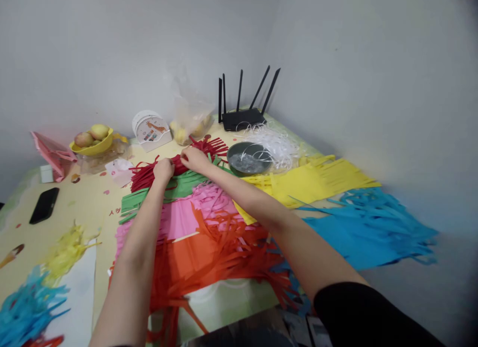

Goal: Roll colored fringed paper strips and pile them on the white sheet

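Observation:
Both hands are at a strip of dark red fringed paper (145, 176) towards the back of the table. My left hand (163, 171) is closed round its middle. Just right of it, my right hand (192, 159) pinches the same paper with bent fingers. Red fringe fans out on either side. In front lie layers of fringed paper: green paper (182, 185), pink paper (179, 217) and orange paper (194, 260). To the right are yellow paper (302, 182) and blue paper (354, 237). My forearms cover parts of these sheets.
Behind stand a black router (242, 120), a dark bowl (248, 159), white strings (278, 145), a plastic bag (190, 113), a giraffe-print holder (151, 130) and a yellow fruit bowl (93, 149). At left are a phone (44, 205), yellow tassels (65, 252) and blue tassels (32, 304). Walls border the table.

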`<state>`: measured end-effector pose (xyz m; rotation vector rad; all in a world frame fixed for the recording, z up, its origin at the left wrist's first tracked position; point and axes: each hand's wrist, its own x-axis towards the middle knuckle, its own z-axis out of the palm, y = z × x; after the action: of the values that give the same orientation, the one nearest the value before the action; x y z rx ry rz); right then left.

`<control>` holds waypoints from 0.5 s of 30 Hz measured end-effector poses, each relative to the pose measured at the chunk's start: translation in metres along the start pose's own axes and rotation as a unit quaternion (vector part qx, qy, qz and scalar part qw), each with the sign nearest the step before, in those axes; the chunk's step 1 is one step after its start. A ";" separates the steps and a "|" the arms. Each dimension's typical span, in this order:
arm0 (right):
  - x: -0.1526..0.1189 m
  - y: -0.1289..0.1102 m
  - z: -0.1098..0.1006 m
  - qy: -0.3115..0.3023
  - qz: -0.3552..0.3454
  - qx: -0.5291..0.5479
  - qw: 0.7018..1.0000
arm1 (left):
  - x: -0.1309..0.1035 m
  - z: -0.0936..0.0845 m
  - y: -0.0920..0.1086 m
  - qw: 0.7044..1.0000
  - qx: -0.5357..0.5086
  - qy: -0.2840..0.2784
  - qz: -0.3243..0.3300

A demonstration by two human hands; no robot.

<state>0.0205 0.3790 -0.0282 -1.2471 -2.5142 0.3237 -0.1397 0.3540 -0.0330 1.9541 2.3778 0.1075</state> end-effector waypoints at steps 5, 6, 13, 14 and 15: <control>-0.005 -0.008 0.001 0.003 0.017 -0.021 1.000 | -0.002 0.000 -0.005 1.000 -0.022 -0.007 -0.013; -0.003 -0.007 -0.001 -0.002 0.027 -0.026 0.999 | -0.002 0.000 -0.005 1.000 -0.025 -0.010 -0.014; 0.010 0.000 -0.012 -0.061 0.036 -0.048 0.996 | 0.001 -0.001 -0.009 0.999 -0.040 -0.018 -0.009; 0.011 -0.001 -0.012 -0.063 0.034 -0.050 0.996 | 0.001 -0.001 -0.010 0.999 -0.043 -0.022 -0.006; 0.011 -0.001 -0.012 -0.062 0.033 -0.052 0.996 | 0.002 -0.002 -0.010 0.999 -0.046 -0.026 -0.003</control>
<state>0.0181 0.3879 -0.0151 -1.3928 -2.6288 0.2983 -0.1505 0.3541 -0.0321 1.8843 2.3039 0.1623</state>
